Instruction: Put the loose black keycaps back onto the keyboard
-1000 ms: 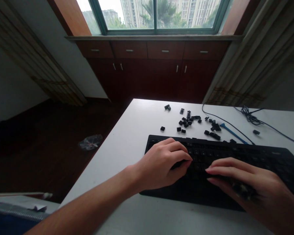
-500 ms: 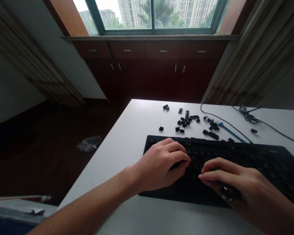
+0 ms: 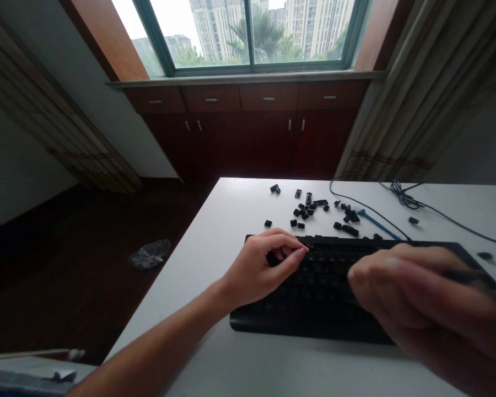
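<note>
A black keyboard [image 3: 314, 317] lies on the white table, with bare patches among its keys. Over its upper left part rests my left hand [image 3: 260, 270], thumb and index fingertips pinched together at the upper rows. Whatever those tips hold, if anything, is too small to make out. My right hand [image 3: 425, 303] is raised above the keyboard's right half, nearer the camera and smeared by motion. Its fingers are closed round a dark, slender object [image 3: 471, 278] whose kind I cannot tell. Several loose black keycaps [image 3: 303, 212] lie scattered behind the keyboard.
A blue plastic tool [image 3: 378, 223] lies behind the keyboard beside more black pieces [image 3: 349, 229]. A coiled black cable [image 3: 403, 193] runs across the back right of the white table [image 3: 169, 298]. On the floor to the left is a clear plastic bag [image 3: 151, 253].
My right hand has lifted off the keys, up and toward the camera. My left hand has shifted slightly left and up, its fingertips now at the upper rows. The view has tilted a little.
</note>
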A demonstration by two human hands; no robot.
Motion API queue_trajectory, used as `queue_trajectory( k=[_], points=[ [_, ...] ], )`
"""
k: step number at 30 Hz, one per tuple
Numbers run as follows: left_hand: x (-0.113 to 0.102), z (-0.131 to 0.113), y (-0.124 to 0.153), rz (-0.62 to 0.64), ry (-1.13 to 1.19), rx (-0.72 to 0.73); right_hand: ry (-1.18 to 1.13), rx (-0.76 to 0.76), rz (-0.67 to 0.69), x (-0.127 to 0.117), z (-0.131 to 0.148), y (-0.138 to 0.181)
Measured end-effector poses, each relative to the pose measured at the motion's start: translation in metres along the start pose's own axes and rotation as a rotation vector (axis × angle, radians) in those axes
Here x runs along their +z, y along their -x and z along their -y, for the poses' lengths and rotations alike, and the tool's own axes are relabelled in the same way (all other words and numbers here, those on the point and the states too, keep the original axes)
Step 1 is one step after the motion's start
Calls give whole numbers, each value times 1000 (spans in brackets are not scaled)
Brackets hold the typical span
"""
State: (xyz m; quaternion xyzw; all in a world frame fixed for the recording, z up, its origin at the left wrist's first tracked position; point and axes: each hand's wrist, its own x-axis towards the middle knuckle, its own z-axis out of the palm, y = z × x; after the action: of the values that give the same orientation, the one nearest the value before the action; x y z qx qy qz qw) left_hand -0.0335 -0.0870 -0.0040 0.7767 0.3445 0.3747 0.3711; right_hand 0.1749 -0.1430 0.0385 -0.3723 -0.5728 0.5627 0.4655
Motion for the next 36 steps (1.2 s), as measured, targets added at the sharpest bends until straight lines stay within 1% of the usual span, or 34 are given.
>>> queue_trajectory(
  k=[1,2,3,4,5,7,9,11,12,13,14,15,16,18,20,22,26,28,30,32,33,36],
  points=[
    [0,0,0,-2,12,-10,24,-32,-23,5,-8,-2],
    [-1,0,0,-5,21,-19,37,-99,-64,10,-15,-3],
    [-1,-1,0,-5,27,-27,62,-69,-5,13,-21,-5],
    [-1,-1,-1,-3,30,-35,46,-53,-5,14,-24,-6],
    [-1,-1,-1,1,31,-41,16,-56,-21,13,-23,-8],
    [-1,-2,-1,7,26,-52,-21,-67,-33,5,-11,-12],
    [-1,-2,-1,12,22,-58,34,-135,-83,-12,7,-21],
    [-1,-2,0,18,15,-70,201,-262,-216,-36,21,-34],
    [-1,-2,0,22,9,-76,352,-278,-291,-51,23,-42],
    [-1,-2,0,27,0,-79,547,-252,-343,-67,23,-49],
    [-2,-1,0,32,-13,-80,737,-232,-345,-82,20,-56],
    [-2,-1,0,39,-31,-78,903,-195,-293,-97,14,-61],
    [-2,-2,-1,48,-59,-72,1037,-159,-205,-110,8,-64],
    [-3,-3,-6,78,-140,-52,1187,-97,-64,-130,-8,-67],
    [-1,-4,-17,128,-241,-13,1227,-33,25,-140,-20,-67],
    [3,-4,-34,191,-336,49,1224,1,55,-142,-29,-67],
    [20,4,-79,287,-479,175,1210,33,54,-139,-37,-73],
    [30,9,-98,290,-499,162,1205,28,44,-138,-38,-75],
    [38,12,-110,274,-508,155,1203,6,20,-139,-37,-73],
    [45,10,-114,263,-463,134,1210,-41,-33,-140,-35,-64],
    [48,7,-114,269,-393,101,1209,-86,-68,-140,-33,-58],
    [55,-3,-110,305,-67,-47,1160,-275,-144,-139,-29,-35]
  ],
)
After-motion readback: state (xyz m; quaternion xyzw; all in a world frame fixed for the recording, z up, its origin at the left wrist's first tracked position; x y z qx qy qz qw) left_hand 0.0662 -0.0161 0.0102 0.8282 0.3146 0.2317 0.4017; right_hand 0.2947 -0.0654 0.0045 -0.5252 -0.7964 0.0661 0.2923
